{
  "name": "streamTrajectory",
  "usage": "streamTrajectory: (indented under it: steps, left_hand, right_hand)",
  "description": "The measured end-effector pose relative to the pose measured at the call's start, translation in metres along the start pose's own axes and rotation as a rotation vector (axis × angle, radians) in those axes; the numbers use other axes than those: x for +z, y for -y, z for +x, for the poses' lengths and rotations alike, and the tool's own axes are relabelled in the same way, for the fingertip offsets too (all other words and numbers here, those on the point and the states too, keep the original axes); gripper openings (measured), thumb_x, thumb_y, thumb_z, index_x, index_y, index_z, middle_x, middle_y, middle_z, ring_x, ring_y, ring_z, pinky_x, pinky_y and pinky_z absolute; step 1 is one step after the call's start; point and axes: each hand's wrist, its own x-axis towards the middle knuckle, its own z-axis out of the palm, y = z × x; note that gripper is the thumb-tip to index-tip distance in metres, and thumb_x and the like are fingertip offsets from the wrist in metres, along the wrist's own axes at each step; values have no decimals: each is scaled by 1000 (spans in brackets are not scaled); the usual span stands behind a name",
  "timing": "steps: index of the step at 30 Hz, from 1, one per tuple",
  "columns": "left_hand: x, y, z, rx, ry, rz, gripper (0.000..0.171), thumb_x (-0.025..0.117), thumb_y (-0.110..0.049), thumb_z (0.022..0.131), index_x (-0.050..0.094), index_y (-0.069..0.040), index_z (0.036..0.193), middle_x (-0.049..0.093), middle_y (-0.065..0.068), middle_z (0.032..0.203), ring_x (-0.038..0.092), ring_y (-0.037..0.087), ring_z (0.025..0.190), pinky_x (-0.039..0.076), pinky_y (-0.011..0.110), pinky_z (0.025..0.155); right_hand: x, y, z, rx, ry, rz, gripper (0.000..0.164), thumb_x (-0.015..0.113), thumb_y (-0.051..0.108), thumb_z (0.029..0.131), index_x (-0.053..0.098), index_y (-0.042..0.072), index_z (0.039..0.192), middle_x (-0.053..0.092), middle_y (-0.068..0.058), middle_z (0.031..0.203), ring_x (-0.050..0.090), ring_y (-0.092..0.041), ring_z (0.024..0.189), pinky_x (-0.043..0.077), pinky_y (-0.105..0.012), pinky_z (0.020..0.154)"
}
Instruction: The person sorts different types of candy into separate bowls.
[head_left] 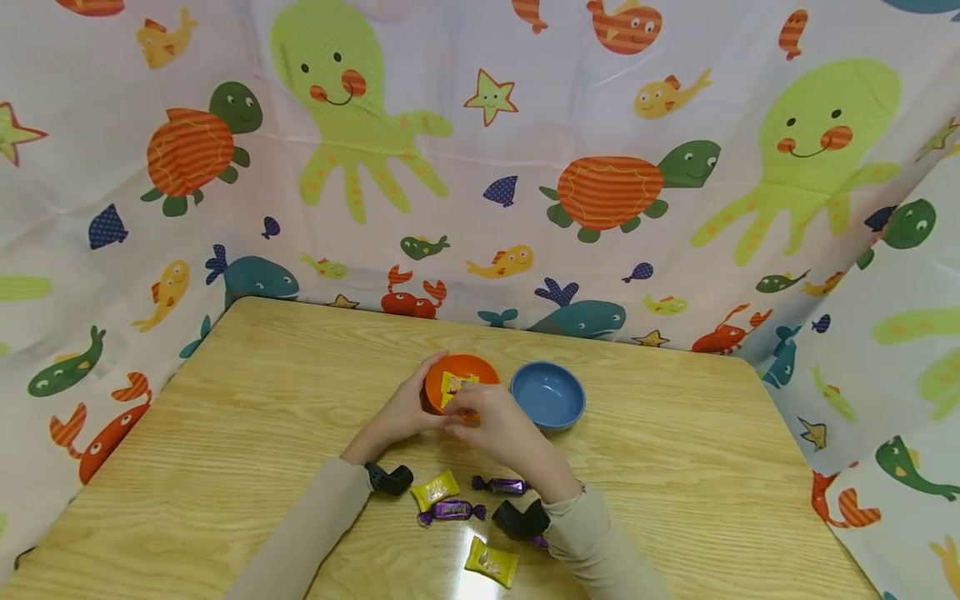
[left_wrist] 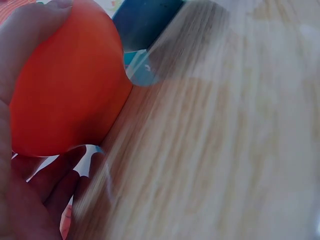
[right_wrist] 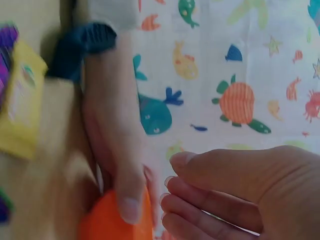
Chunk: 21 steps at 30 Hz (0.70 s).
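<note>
My left hand [head_left: 405, 410] holds an orange bowl [head_left: 482, 367] at its left side. In the left wrist view, the thumb lies over the rim of the bowl [left_wrist: 75, 90] and the other fingers are round its far side. Yellow-wrapped candies [head_left: 453, 382] lie inside the bowl. Over its near right part is my right hand [head_left: 491, 421], which covers some of the inside. The right wrist view shows the thumb and bent fingers of this hand [right_wrist: 235, 190] with a small gap and nothing visible between them.
Right of the orange bowl stands a blue bowl [head_left: 547, 393]. Nearer me lie yellow-wrapped candies [head_left: 435, 490] and purple-wrapped candies [head_left: 452, 511], one partly hidden by the right wrist camera [head_left: 521, 521]. A sea-animal curtain [head_left: 465, 183] surrounds the wooden table [head_left: 300, 375].
</note>
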Motion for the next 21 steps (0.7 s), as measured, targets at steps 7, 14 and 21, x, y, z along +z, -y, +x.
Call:
streamTrajectory:
  steps: [7, 14, 21]
  left_hand:
    - [0, 0, 0, -5, -1, -33, 106, 85, -7, 77, 18, -10, 158, 37, 17, 153, 43, 35, 135, 33, 54, 111]
    - [1, -1, 0, -18, -22, 31, 108, 89, -20, 76, 20, -10, 158, 33, 9, 158, 37, 29, 140, 28, 53, 114]
    - [1, -2, 0, -38, -27, 41, 110, 89, -28, 75, 19, -13, 159, 33, 6, 157, 37, 28, 140, 28, 53, 115]
  right_hand:
    - [21, 6, -15, -8, 119, 64, 16, 76, 3, 86, 75, 3, 102, 71, -6, 100, 65, -15, 95, 53, -26, 86]
    - [40, 1, -21, -39, 268, 57, 21, 78, 8, 85, 75, 8, 105, 69, 1, 105, 62, -8, 101, 49, -19, 89]
    - [52, -5, -23, -18, 307, 31, 18, 79, 8, 84, 76, 11, 101, 68, 4, 101, 61, -5, 95, 48, -16, 86]
